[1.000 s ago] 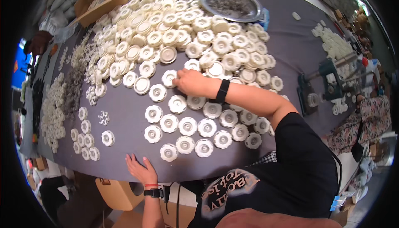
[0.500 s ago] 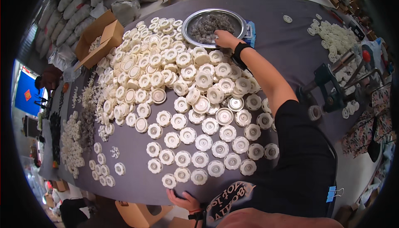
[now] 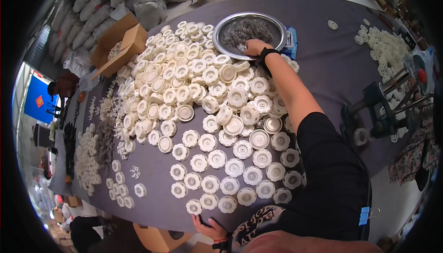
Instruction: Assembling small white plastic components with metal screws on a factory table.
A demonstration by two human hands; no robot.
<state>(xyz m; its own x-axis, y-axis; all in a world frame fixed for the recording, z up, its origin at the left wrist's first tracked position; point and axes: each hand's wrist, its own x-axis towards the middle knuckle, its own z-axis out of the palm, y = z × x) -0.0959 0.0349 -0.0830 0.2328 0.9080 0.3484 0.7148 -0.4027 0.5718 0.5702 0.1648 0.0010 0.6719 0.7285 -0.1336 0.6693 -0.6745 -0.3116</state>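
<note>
My right hand (image 3: 256, 47) reaches over the near rim of a round metal tray (image 3: 221, 48). Its fingers are drawn together among dark coil springs (image 3: 249, 29); what they pinch is hidden. At the table's near edge, my left hand (image 3: 211, 228) has its fingers apart and holds nothing. One fingertip is at the edge of a cream, scalloped round plastic part (image 3: 194, 206). Several such parts lie in loose rows in front of me, hollow centres up. Behind them, a large heap of similar parts (image 3: 170, 75) reaches to the tray.
An open cardboard box (image 3: 134, 41) stands at the far left. Small white parts (image 3: 87, 156) lie along the left side. At right are a green hand press (image 3: 376, 101) and a pile of pale plastic pieces (image 3: 383, 45). A blue packet (image 3: 290, 43) sits beside the tray.
The whole view has shifted, so the table appears lower and farther right. Within the tray, my right hand has moved slightly left. My left hand stays by the nearest round part.
</note>
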